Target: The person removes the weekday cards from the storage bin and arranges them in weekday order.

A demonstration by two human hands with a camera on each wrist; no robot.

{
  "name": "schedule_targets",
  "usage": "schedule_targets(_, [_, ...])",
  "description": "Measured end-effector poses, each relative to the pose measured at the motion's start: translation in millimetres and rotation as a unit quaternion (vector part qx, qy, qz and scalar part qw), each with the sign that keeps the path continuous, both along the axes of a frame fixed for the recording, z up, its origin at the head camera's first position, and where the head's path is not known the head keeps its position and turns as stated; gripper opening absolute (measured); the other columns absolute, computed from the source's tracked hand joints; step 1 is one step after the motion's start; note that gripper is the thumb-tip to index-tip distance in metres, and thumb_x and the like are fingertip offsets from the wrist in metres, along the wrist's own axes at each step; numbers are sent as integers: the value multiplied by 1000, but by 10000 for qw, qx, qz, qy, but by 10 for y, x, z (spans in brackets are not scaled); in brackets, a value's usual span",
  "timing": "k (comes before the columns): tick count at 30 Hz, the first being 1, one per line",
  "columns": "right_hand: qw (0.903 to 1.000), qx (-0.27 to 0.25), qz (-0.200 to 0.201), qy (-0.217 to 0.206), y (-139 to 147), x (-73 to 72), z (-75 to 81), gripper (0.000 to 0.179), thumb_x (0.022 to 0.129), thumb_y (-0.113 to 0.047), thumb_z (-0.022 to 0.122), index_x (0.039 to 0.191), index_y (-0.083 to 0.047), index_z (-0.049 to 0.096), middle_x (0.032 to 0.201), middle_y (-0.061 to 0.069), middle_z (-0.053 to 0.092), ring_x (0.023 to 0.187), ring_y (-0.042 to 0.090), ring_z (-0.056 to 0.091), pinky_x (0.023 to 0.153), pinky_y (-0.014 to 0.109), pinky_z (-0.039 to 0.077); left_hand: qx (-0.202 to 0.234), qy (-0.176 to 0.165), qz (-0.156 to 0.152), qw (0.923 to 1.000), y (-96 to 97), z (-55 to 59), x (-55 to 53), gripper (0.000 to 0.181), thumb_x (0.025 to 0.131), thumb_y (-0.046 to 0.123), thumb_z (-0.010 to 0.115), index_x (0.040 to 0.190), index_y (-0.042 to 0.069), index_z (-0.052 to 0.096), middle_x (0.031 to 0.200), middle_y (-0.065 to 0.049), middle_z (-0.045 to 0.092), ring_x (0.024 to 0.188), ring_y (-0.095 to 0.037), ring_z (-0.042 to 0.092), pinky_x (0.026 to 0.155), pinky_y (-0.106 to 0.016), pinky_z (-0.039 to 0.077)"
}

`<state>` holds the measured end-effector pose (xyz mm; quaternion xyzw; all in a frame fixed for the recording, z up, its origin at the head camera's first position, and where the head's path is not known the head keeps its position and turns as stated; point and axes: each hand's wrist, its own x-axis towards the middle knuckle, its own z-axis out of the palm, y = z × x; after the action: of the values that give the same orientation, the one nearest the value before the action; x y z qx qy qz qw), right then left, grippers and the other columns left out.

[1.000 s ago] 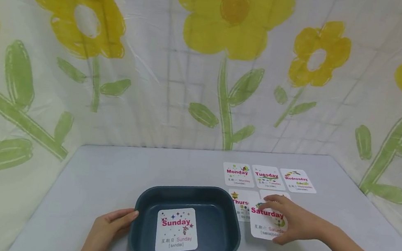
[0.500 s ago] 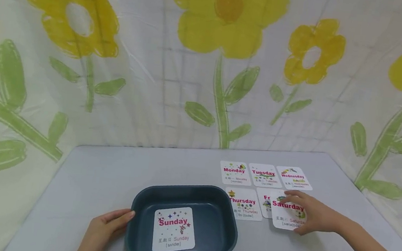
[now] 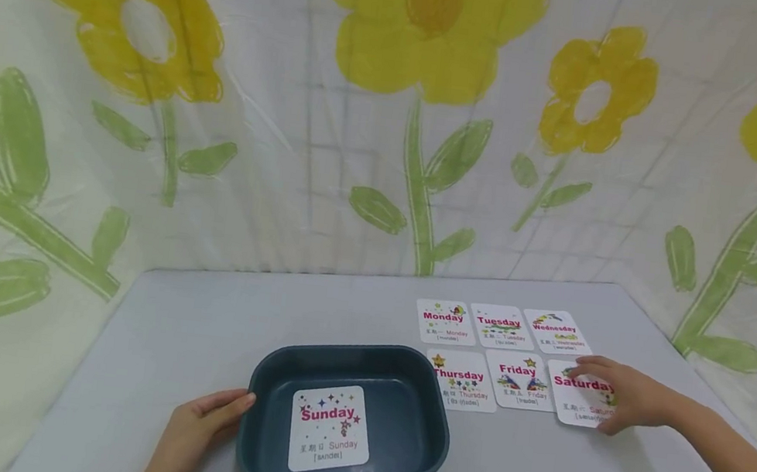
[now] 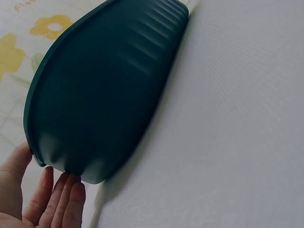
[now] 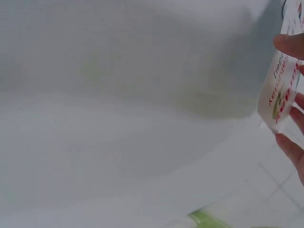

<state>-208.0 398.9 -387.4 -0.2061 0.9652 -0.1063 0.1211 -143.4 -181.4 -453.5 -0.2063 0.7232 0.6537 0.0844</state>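
Note:
My left hand [image 3: 198, 430] grips the left rim of a dark teal plastic basin [image 3: 406, 449], thumb at the rim and fingers against the outer wall in the left wrist view. Inside the basin lies a white card printed Sunday [image 3: 331, 429]. On the right, my right hand [image 3: 640, 398] holds the Saturday card [image 3: 577, 403] by its edges, just right of the Friday card [image 3: 519, 380]. The right wrist view shows this card edge-on between thumb and fingers; whether it touches the table cannot be told.
Behind are the Monday [image 3: 446, 323], Tuesday [image 3: 501, 328] and Wednesday [image 3: 556, 334] cards in a row. The Thursday card [image 3: 466, 386] lies beside the basin, its left edge partly hidden by the rim. A flower-printed curtain [image 3: 256, 136] hangs behind the white table [image 3: 200, 325].
My right hand has carried the Saturday card rightward, from over the Thursday and Friday cards to Friday's right side, uncovering both. My left hand and the basin stay about the same.

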Motion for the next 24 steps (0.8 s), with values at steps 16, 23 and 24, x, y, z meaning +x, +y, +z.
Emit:
schedule_targets(16, [9970, 630, -11, -454, 22, -288, -80, 78, 49, -20, 87, 117, -25, 49, 129, 17, 44, 102, 34, 46, 73, 42, 47, -63, 10, 10, 10000, 4, 9, 2, 74, 69, 50, 75, 120, -1, 58, 113, -10, 65, 95, -17, 65, 85, -36, 53])
schedule_targets(23, [9955, 848, -173, -388, 24, -325, -111, 82, 46, -22, 88, 117, -26, 49, 130, 19, 43, 108, 38, 44, 72, 46, 49, -117, 18, 3, 9999, 14, 27, 9, 75, 69, 50, 75, 119, -2, 58, 113, -11, 65, 96, -18, 64, 86, -36, 53])
schedule_targets(24, [9955, 842, -205, -396, 23, -326, -116, 82, 46, -22, 88, 117, -26, 49, 131, 19, 43, 108, 38, 44, 72, 46, 50, -121, 18, -3, 9999, 13, 27, 8, 75, 69, 51, 75, 119, -2, 58, 113, -11, 65, 96, -18, 64, 86, -37, 53])
